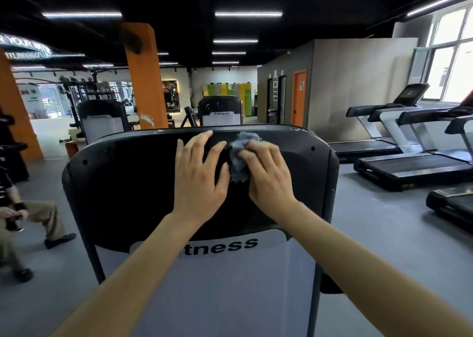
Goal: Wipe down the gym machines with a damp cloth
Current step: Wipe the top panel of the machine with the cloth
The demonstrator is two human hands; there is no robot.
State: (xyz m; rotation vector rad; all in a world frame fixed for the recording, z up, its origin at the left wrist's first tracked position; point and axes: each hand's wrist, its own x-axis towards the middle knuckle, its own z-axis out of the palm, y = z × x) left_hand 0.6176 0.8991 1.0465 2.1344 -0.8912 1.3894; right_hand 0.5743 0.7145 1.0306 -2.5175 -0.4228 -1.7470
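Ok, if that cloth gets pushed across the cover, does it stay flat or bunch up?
Likely bunches: the cloth is crumpled under the right hand. Probably light: it hangs in soft folds. The cover looks glossy, so it should slide easily.

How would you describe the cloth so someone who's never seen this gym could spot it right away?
Find the big black machine in the middle, with a pale Fitness panel. On its upper part the left hand lies flat, and beside it the right hand holds the cloth near the top edge. It is the only crumpled, grey-blue thing on that smooth black surface.
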